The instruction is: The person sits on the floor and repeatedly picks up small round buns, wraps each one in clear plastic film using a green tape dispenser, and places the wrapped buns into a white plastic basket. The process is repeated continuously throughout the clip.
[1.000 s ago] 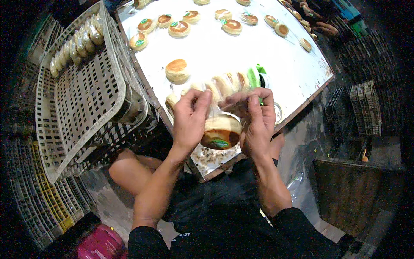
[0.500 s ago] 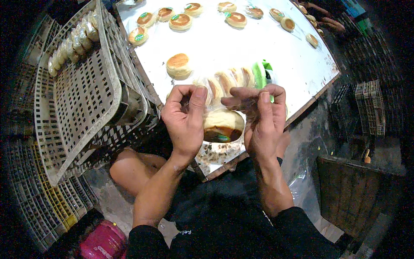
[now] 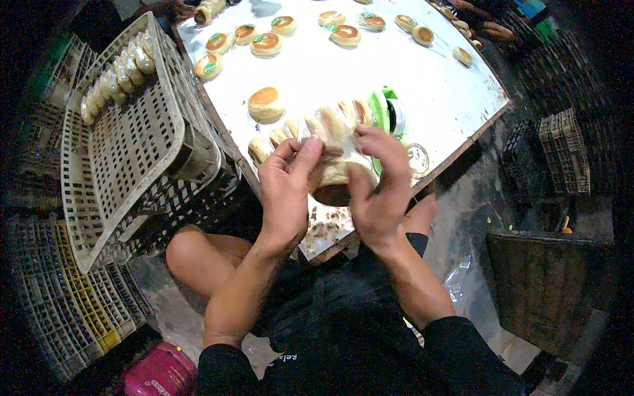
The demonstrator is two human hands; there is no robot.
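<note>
Now works with bare hands around a near bun, close to the corner of a white table. Has this bun as the middle of the clock, tipped over, with a cream side up and a brown side turned to 6 o'clock. Cannot tell about resting on the table or being lifted. Pinches clear wrap between thumb and fingers of the left hand, at 9 o'clock. Curves the right hand at 3 o'clock, thumb and pointing finger spread apart, not squeezing, a little blurry. Cannot tell about the thumb touching the bun or only sitting beside it.

Has a row of buns just past the hands, on edge, spread from 10 to 1 o'clock. Has a green tape holder at the row's end, at 1 o'clock, and a round roll lying flat between 2 and 3 o'clock. Sees a loose bun at 11 o'clock, brown side up, and more buns, some with green stickers, far off toward 12 o'clock. Has a gray crate at 9 o'clock, with bagged buns lined up inside. Sees a pink bag at 7 o'clock, and another person's arm far off, between 1 and 2 o'clock.
</note>
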